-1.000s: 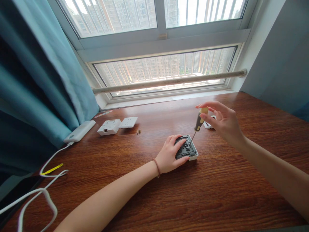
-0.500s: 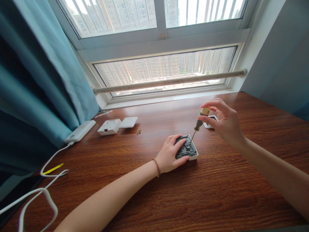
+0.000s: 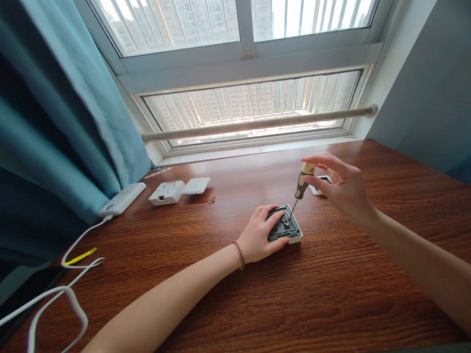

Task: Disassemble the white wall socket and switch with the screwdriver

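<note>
A square wall-switch unit, dark grey on top with a white rim, lies flat on the wooden table. My left hand spans it from the left, its thumb along the near edge and its fingers on the far edge and over the top. Above it, my right hand grips a screwdriver with a yellow and dark grey handle, fingers around the handle's top. The screwdriver leans slightly, its tip down in the unit near the middle. Whether the tip sits on a screw is too small to tell.
A white box and a white plate lie at the far left, beside several small brass screws. Behind my right hand is a white frame. A white power bank with cable and a yellow strip lie left.
The screwdriver handle has turned and shifted slightly left, along with my right hand's fingers. My left hand and the switch unit stay in place.
</note>
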{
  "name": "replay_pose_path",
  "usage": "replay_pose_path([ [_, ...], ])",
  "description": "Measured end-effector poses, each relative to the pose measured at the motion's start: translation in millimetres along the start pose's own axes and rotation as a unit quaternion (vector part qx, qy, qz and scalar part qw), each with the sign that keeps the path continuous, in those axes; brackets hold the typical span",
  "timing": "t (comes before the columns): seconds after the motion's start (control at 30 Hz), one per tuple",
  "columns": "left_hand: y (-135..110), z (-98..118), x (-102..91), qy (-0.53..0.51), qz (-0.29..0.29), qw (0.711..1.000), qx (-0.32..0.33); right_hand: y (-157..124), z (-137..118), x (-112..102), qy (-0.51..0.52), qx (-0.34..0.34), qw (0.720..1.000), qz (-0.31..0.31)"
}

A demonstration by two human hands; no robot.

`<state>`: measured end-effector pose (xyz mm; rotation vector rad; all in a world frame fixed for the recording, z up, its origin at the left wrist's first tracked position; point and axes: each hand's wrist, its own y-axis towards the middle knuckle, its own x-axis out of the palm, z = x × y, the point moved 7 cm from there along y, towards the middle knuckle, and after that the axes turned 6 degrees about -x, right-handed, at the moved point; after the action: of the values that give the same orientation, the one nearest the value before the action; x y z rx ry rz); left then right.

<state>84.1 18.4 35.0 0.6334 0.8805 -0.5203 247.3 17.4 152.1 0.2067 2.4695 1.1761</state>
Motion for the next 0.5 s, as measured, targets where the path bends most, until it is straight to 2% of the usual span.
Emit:
replay_pose_path([
  [0.17, 0.0, 0.1, -0.7, 0.0, 0.003, 1.0, 0.003, -1.3, -3.3, 6.5, 0.062, 0.009, 0.997, -0.043],
  [0.4, 0.4, 1.0, -1.4, -0.006, 0.005, 1.0, 0.003, 0.4, -0.4, -3.1, -0.033, -0.003, 0.999, 0.026],
  [0.5, 0.3, 1.0, -1.7, -0.01, 0.009, 1.0, 0.004, 0.3, 0.1, -2.5, -0.007, 0.005, 1.0, 0.02],
])
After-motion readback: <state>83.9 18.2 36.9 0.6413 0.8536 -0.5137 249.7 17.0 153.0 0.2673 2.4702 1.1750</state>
